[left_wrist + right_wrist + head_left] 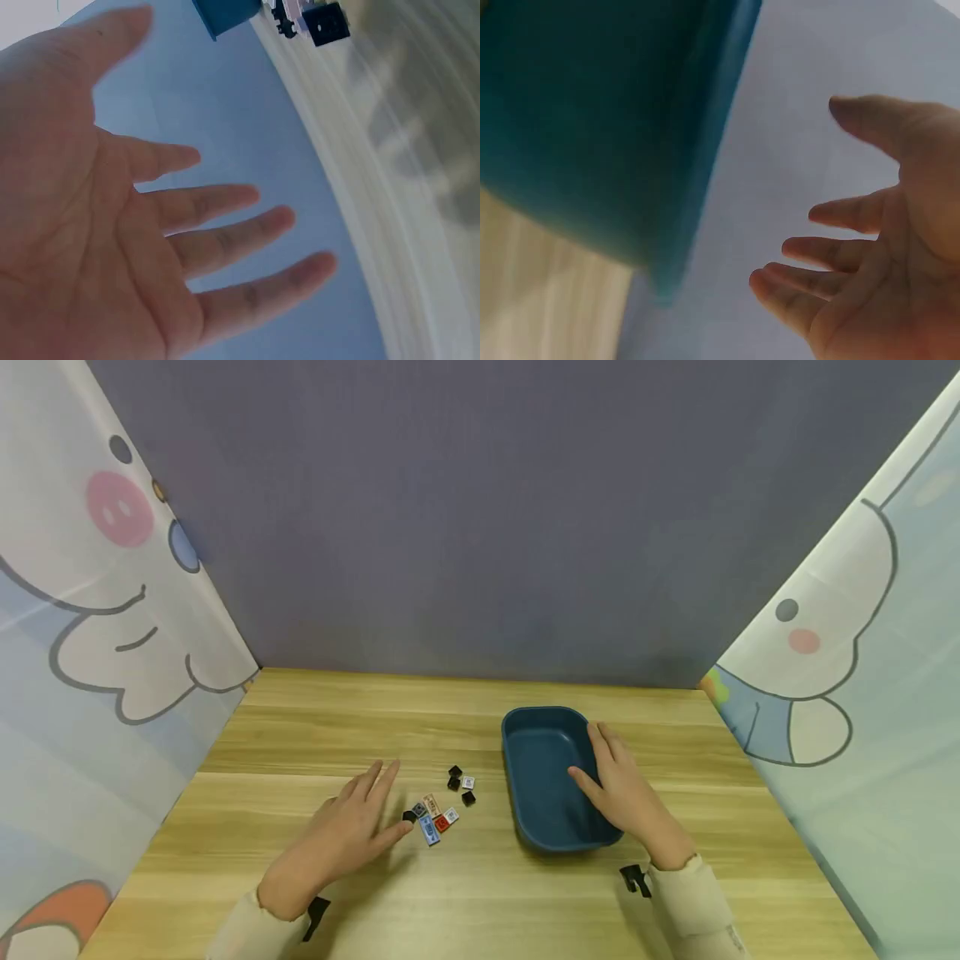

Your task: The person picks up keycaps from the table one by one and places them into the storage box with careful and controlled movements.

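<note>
My left hand is open over the table, its thumb tip close to a small black piece. Beside it lie a blue oblong piece, a beige oblong piece, a red square piece and a white square piece. In the left wrist view the palm holds nothing. My right hand reaches over the right rim of a dark blue rectangular basin, fingers spread. The right wrist view shows that palm bare, near the basin's wall.
A little farther back, several small black pieces lie near another white square piece. The wood-grain table meets a grey backdrop. Cartoon-printed curtains border both sides.
</note>
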